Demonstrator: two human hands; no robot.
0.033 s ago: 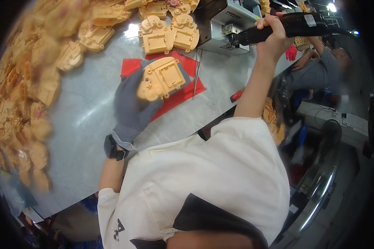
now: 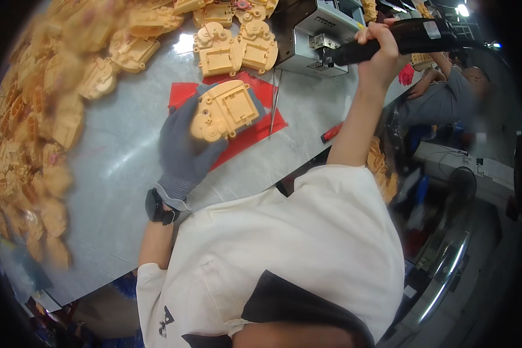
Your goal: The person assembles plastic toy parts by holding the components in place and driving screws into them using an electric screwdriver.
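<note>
My left hand (image 2: 182, 139), in a grey glove, is closed around a yellow plastic housing (image 2: 226, 110). The housing lies face up on the palm, its rectangular recess and round bosses showing, above a red sheet (image 2: 243, 145) on the table. My bare right hand (image 2: 381, 52) grips a black electric screwdriver (image 2: 414, 36), held sideways at the upper right. Its tip reaches the metal fitting on the front of a grey box-shaped machine, probably a screw feeder (image 2: 325, 29). I cannot make out whether a screw sits on the tip.
Two similar housings (image 2: 220, 55) lie just beyond the red sheet. A large heap of yellow parts (image 2: 46, 116) covers the left side of the table (image 2: 122, 174). Tweezers (image 2: 275, 101) rest on the sheet's right side, and a red-handled tool (image 2: 330, 133) lies near the edge. Another person (image 2: 446, 93) sits at right.
</note>
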